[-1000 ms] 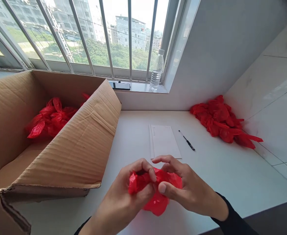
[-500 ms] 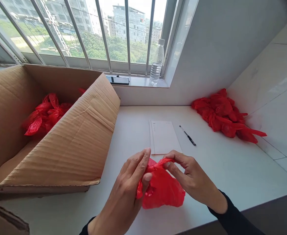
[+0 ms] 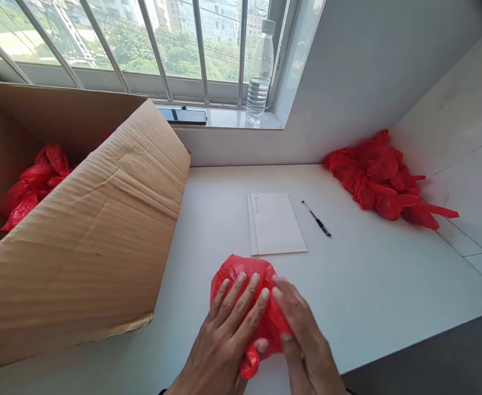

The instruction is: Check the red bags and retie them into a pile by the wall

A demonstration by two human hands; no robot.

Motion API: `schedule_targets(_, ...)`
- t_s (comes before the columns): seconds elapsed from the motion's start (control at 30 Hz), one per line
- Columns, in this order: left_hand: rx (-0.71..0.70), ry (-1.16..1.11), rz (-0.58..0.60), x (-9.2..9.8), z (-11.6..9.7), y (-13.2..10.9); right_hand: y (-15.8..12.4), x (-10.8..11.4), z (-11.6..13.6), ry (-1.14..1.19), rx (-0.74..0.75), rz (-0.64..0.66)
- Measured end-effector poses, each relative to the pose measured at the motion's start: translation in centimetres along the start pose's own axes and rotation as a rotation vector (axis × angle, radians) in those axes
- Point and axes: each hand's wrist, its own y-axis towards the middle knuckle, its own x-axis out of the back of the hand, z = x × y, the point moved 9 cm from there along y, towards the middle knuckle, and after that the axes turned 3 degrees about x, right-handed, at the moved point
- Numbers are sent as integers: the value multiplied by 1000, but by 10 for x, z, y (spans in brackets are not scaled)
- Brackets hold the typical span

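A red plastic bag (image 3: pixel 271 323) lies bunched on the white tabletop in front of me, a curled, twisted end of it sticking out near my left thumb. My left hand (image 3: pixel 226 340) rests flat over the bag, fingers stretched and slightly apart. Against the bag's right side lies my right hand (image 3: pixel 310 340), its fingers straight and close together, a little blurred. What the bag contains, if anything, is hidden.
An open cardboard box (image 3: pixel 113 219) at left holds red plastic bags (image 3: pixel 39 181). Beyond my hands lie a white notebook (image 3: pixel 277 225) and a black pen (image 3: pixel 317 219). A red bag pile (image 3: pixel 383 178) sits back right. The windowsill bears a phone (image 3: pixel 183 115) and a water bottle (image 3: pixel 260 77).
My right hand has released the bag's pinched, twisted strip and moved down beside the bag. My left hand has turned palm-down onto it. The view has shifted, with the box further left.
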Motion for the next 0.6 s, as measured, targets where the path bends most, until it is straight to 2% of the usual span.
schedule_targets(0.07, 1, 33, 56, -22, 2, 4, -8, -28, -1, -131, 97, 92)
schedule_targets(0.13, 31, 65, 99, -41, 8, 2, -16, -49, -17, -240, 78, 177)
schedule_targets(0.23, 61, 98, 126, -57, 13, -4, -24, -62, -36, -311, 23, 234)
schedule_targets(0.6, 61, -11, 145, -60, 16, 2, -21, -63, -42, -252, -25, 258)
